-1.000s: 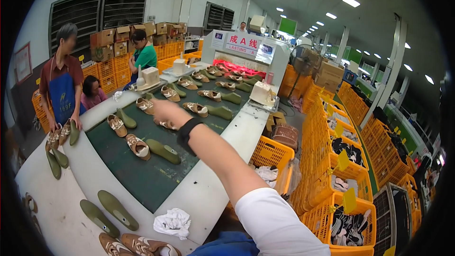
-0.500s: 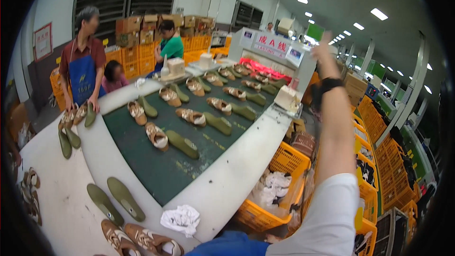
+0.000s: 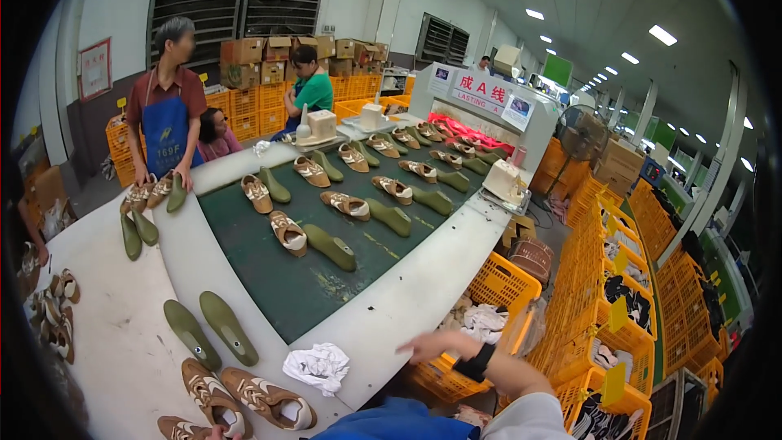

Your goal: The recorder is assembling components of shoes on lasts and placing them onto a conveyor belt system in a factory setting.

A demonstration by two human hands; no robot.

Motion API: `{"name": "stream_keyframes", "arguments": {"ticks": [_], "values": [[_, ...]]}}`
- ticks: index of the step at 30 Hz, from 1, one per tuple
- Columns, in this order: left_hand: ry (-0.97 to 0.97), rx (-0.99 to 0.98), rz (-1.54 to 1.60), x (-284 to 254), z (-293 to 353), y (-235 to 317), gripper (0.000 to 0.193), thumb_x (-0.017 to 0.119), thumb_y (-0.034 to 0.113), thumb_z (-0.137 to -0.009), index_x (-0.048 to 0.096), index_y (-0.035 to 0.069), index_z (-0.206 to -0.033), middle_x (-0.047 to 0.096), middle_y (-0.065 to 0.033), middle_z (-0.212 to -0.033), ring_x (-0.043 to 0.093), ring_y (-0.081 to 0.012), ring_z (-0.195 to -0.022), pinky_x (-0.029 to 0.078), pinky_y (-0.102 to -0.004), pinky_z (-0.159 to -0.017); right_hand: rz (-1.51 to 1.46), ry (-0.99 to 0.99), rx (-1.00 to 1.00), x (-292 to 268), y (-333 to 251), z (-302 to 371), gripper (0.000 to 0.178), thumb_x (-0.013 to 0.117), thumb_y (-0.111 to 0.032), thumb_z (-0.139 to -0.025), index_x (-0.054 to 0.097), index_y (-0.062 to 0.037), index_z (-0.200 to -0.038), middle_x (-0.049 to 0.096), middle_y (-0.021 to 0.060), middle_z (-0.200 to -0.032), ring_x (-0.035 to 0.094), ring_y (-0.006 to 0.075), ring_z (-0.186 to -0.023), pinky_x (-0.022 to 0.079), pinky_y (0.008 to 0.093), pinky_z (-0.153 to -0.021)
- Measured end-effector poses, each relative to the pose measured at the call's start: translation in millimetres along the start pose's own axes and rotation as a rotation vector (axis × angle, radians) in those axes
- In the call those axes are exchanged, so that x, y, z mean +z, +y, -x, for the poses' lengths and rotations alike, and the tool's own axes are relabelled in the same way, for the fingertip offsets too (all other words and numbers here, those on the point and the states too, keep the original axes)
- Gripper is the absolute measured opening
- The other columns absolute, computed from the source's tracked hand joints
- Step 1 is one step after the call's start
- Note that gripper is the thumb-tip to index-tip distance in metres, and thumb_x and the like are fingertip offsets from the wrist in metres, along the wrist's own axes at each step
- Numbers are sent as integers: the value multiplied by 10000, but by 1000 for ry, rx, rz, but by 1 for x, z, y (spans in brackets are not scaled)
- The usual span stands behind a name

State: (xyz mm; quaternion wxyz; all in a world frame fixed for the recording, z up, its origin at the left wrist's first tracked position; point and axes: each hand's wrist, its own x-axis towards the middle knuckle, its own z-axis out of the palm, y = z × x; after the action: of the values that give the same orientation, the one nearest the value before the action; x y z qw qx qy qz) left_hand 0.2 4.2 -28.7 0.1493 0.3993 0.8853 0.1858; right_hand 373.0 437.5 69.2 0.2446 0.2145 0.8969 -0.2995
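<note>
My right hand (image 3: 432,348), with a black band on its wrist, reaches in above the near edge of the white tabletop. Its fingers are stretched out and nothing is in it. At the lower edge, only a small part of my left hand (image 3: 218,433) shows, gripping a brown and white sneaker (image 3: 179,429) that the frame cuts off. Beside it sits a pair of brown sneakers (image 3: 269,399) with white stripes. Two green shoe lasts (image 3: 228,327) lie just beyond them, and a crumpled white cloth (image 3: 318,368) is to their right.
A dark green conveyor belt (image 3: 350,265) carries rows of sneakers and lasts. Yellow crates (image 3: 505,277) stand on the right, some holding shoe parts. Across the table a person in a blue apron (image 3: 167,126) handles sneakers and lasts; others are behind. A fan (image 3: 581,132) stands farther off.
My right arm has come down from being raised toward the far right to low over the table edge. A third sneaker and part of my left hand now show at the bottom.
</note>
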Motion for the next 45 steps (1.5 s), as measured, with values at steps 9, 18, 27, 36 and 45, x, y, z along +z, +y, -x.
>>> {"name": "stream_keyframes", "arguments": {"ticks": [9,18,27,36,45], "values": [[184,59,18,5,0,3,422,619,452,-723,566,90,-932,607,-166,-715,589,-338,-656,449,-416,-590,105,-97,-231,21,-89,-105,499,540,-202,-765,461,-124,-1252,572,179,-1099,560,330,-962,431,381,-846],[260,55,52,7,-3,5,379,705,385,-653,555,77,-817,572,-139,-625,570,-333,-607,426,-411,-561,235,245,-274,-97,-190,-222,515,567,-212,-742,459,-131,-1240,549,172,-1132,530,333,-1027,425,417,-867],[98,-37,149,-4,-1,1,379,616,438,-749,574,96,-906,594,-186,-671,583,-362,-626,452,-426,-543,173,194,-45,-40,-205,-327,668,514,-425,-824,188,-250,-1380,407,179,-1257,452,350,-1111,369,497,-894],[47,-117,225,-6,-1,-3,367,666,391,-709,571,100,-911,587,-180,-655,569,-356,-596,444,-418,-541,93,392,-214,-61,-293,-339,559,509,-241,-820,295,-141,-1326,557,152,-1049,590,327,-877,477,429,-749],[51,-90,229,-15,-6,3,348,710,313,-687,561,106,-925,589,-161,-684,559,-330,-615,445,-412,-580,224,247,-93,-37,-272,-353,702,576,-193,-714,274,-82,-1339,633,153,-889,626,289,-772,501,384,-640]]}}
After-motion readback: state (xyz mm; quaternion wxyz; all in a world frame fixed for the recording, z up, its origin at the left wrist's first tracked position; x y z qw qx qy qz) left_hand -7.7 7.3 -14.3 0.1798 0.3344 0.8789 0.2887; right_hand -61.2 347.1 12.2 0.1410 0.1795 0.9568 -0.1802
